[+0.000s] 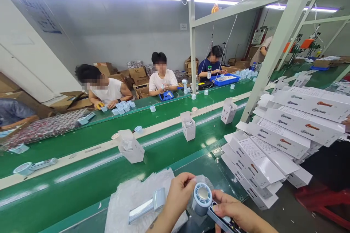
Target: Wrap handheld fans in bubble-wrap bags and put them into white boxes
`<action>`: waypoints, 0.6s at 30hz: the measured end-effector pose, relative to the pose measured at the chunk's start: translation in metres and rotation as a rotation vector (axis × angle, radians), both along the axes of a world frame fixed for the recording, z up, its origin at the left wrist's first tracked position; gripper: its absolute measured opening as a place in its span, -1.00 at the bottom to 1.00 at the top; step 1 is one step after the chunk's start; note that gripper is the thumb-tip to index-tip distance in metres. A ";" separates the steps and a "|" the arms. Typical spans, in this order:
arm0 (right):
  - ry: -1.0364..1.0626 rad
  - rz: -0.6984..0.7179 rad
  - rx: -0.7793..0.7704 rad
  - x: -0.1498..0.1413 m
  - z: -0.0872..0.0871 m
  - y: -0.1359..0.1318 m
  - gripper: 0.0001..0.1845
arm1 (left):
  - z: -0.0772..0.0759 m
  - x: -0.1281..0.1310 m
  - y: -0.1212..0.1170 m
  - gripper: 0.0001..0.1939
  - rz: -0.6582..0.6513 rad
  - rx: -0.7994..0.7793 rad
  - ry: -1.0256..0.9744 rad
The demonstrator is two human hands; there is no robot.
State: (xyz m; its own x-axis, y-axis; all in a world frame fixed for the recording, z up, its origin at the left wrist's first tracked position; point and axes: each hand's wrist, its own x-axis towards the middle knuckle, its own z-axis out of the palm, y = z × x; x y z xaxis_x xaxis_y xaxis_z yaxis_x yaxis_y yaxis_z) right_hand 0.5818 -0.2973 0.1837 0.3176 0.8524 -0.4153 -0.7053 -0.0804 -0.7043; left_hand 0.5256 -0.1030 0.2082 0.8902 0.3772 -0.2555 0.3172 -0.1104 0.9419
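Note:
A light-blue handheld fan (202,198) with a round silver centre is in front of me. My right hand (232,209) is closed around its handle, thumb on top. Beside the fan's head my left hand (179,193) is closed in a pinch, apparently on the edge of a clear plastic bag (209,182) that shows behind the head. How far the bag reaches around the fan is hard to tell. To the left of my hands, a second light-blue fan (142,209) lies on a pile of thin white bags (119,200).
White open boxes (132,151) stand along the green conveyor belt (90,169). Stacked printed flat cartons (269,160) rise at my right, near a slanted metal post (276,51). Several co-workers sit across the line. Another fan (30,166) rests on the pale divider at left.

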 end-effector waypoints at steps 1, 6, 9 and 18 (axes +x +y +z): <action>-0.021 -0.023 0.003 -0.002 0.002 0.001 -0.44 | 0.000 0.000 -0.005 -0.79 0.038 0.081 -0.049; -0.143 -0.076 -0.053 -0.009 0.008 0.005 -0.48 | -0.003 -0.013 -0.014 -0.76 -0.064 0.499 -0.337; -0.140 -0.164 -0.098 -0.011 0.008 0.004 -0.18 | -0.005 -0.028 -0.006 -0.71 -0.226 0.878 -0.572; -0.247 -0.113 -0.258 -0.015 0.012 0.003 -0.21 | 0.015 -0.025 -0.006 -0.75 -0.529 1.310 -0.648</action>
